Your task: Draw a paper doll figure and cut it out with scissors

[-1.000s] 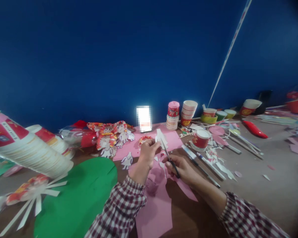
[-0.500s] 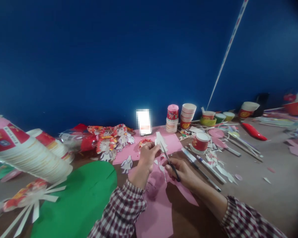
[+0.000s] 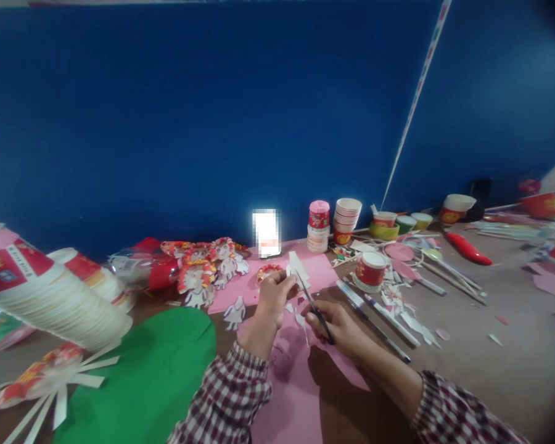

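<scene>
Between thumb and fingers, my left hand pinches a small piece of white paper and holds it up above the pink paper sheet. My right hand is closed round the dark handles of a pair of scissors. The scissor blades point up and left and meet the paper's edge; whether they are parted I cannot make out. Left of my left hand lies a cut-out paper figure. Behind it is a red and yellow ring, partly hidden by my fingers.
Stacked paper cups lean at the left by a green sheet. Decorated paper figures lie at the back. On the right are a red cup, pens, paper scraps and a red pepper-shaped thing. A blue wall stands behind.
My view has shifted slightly, so most things sit a little lower and to the left. Both hands keep nearly the same pose, with the paper and scissors still held.
</scene>
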{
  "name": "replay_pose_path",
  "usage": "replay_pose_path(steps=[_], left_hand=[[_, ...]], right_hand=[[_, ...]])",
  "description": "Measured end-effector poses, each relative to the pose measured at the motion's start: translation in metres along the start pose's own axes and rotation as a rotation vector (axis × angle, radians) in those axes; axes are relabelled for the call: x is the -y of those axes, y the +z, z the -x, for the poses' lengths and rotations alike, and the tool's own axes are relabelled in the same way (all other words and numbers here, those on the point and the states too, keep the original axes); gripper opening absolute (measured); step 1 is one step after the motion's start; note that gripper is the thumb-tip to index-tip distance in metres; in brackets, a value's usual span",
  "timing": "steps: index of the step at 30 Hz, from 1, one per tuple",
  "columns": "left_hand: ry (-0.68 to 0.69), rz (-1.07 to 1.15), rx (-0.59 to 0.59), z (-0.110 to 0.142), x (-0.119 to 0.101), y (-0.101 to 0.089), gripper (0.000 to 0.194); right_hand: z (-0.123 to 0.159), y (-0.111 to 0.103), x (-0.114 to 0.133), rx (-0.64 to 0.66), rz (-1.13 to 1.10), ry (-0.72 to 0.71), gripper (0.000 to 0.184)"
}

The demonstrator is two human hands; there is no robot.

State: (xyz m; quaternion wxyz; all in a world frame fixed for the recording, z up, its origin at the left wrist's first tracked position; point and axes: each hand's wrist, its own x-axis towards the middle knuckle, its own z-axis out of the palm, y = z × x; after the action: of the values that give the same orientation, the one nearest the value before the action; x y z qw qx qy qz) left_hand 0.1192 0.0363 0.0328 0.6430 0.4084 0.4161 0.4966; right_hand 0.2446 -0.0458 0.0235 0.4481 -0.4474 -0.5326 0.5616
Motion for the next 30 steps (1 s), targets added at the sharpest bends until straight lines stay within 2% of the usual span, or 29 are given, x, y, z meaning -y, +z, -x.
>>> replay_pose_path(steps=[30], left_hand=[[0.023, 0.003, 0.012, -0.0043, 0.0057, -0.0030, 0.017]], right_hand=[[-0.0017, 0.0007, -0.0012, -0.035, 0.014, -0.005, 0.039]])
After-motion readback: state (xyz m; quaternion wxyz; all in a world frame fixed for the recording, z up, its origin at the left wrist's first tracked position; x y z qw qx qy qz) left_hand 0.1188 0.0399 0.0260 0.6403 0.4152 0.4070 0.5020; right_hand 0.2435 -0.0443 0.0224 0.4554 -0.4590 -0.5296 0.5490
